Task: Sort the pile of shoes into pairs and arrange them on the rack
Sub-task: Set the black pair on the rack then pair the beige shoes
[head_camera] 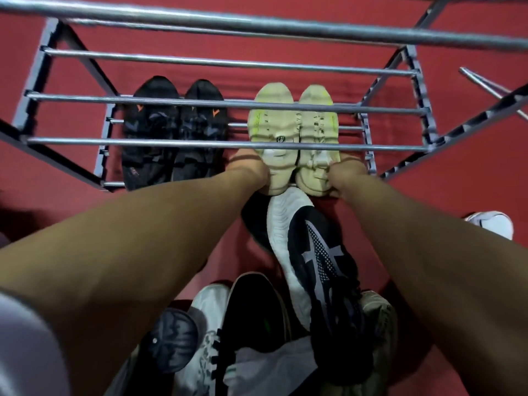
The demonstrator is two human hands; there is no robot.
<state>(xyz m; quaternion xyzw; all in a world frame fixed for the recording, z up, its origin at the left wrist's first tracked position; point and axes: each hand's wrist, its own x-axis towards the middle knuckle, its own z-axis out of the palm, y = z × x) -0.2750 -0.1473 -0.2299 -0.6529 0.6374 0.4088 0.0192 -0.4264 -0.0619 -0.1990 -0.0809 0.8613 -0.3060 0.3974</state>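
Head view looks down through the metal rack (228,144). Both hands reach to 12 o'clock: the left hand (251,172) grips the heel of one cream shoe (271,132), the right hand (344,175) grips the heel of its mate (317,130). A black pair (174,130) sits at their 9 o'clock. Unsorted shoes (314,267) lie at 6 o'clock on the red floor (428,210).

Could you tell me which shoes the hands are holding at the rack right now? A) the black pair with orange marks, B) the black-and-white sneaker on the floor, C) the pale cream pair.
C: the left hand and right hand grip the heels of the pale cream pair.
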